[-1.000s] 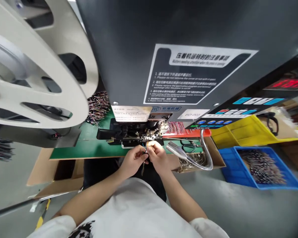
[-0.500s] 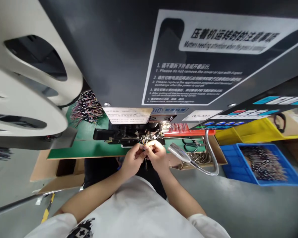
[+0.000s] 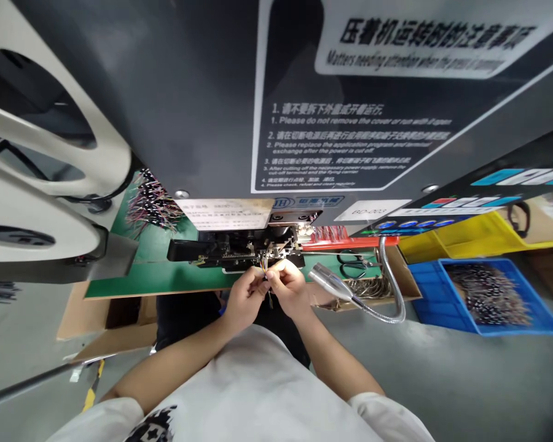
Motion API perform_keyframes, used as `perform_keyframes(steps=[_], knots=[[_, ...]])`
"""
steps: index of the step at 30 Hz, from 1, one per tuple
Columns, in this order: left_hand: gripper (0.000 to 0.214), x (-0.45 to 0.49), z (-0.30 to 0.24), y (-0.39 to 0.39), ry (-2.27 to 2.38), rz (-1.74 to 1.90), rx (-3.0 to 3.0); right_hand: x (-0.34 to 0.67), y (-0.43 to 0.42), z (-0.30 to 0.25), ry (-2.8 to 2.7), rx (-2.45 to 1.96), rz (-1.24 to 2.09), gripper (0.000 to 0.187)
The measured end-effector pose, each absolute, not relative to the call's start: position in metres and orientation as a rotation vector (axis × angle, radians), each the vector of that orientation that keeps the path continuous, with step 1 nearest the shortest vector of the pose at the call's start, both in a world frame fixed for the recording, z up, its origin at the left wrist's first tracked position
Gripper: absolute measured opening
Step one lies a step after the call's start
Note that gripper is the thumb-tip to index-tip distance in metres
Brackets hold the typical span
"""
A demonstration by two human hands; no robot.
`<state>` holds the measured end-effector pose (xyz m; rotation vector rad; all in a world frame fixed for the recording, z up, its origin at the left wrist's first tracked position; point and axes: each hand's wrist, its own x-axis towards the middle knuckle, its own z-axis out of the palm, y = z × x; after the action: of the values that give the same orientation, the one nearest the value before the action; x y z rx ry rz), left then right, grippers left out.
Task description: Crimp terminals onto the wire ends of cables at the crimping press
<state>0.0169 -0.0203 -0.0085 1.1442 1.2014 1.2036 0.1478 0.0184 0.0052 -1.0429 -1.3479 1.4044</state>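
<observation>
Between my two hands is a small bundle of thin coloured wires (image 3: 264, 265), its upper ends fanned toward the machine and its tail hanging below my fingers. My left hand (image 3: 246, 296) is closed, fingertips pinching the bundle from the left. On the other side my right hand (image 3: 287, 287) is closed too, thumb and forefinger pressed on the same wires. Just beyond the fingertips lies the metal crimping head (image 3: 271, 248) of the press. The large grey press body (image 3: 188, 110) with its warning label overhangs the hands.
A green worktop (image 3: 156, 279) runs under the press. Wire bundles (image 3: 152, 205) lie at its left, scissors (image 3: 351, 264) at its right. A bendable lamp (image 3: 334, 283) reaches in near my right hand. A blue bin (image 3: 435, 310) of wires and a yellow bin (image 3: 470, 236) stand right.
The head view has shifted slightly closer to the press. My fingers have slid a little lower on the wires, and more of the coloured strands show above them.
</observation>
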Motion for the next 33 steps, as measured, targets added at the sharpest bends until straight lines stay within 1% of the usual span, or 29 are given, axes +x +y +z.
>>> perform_keyframes(steps=[6,14,17,19,22,24,33], knots=[[0.020,0.0194,-0.0087,-0.0183,1.183,1.224,1.215,0.1465,0.0186,0.0054,-1.358,-1.105,1.347,0.018],[0.016,0.0191,-0.0109,-0.0197,1.196,1.229,1.264,0.1451,0.0168,0.0067,-1.324,-1.055,1.337,0.018],[0.014,0.0184,-0.0093,-0.0182,1.246,1.204,1.342,0.1441,0.0177,0.0075,-1.373,-1.070,1.268,0.011],[0.013,0.0179,-0.0083,-0.0163,1.298,1.170,1.377,0.1437,0.0185,0.0073,-1.408,-1.109,1.182,0.001],[0.011,0.0173,-0.0080,-0.0137,1.331,1.131,1.386,0.1441,0.0187,0.0079,-1.501,-1.123,1.018,0.014],[0.011,0.0170,-0.0082,-0.0129,1.316,1.131,1.396,0.1448,0.0178,0.0094,-1.574,-1.101,0.955,0.018],[0.014,0.0160,-0.0060,-0.0135,1.330,1.147,1.417,0.1451,0.0186,0.0106,-1.572,-1.116,0.952,0.021]])
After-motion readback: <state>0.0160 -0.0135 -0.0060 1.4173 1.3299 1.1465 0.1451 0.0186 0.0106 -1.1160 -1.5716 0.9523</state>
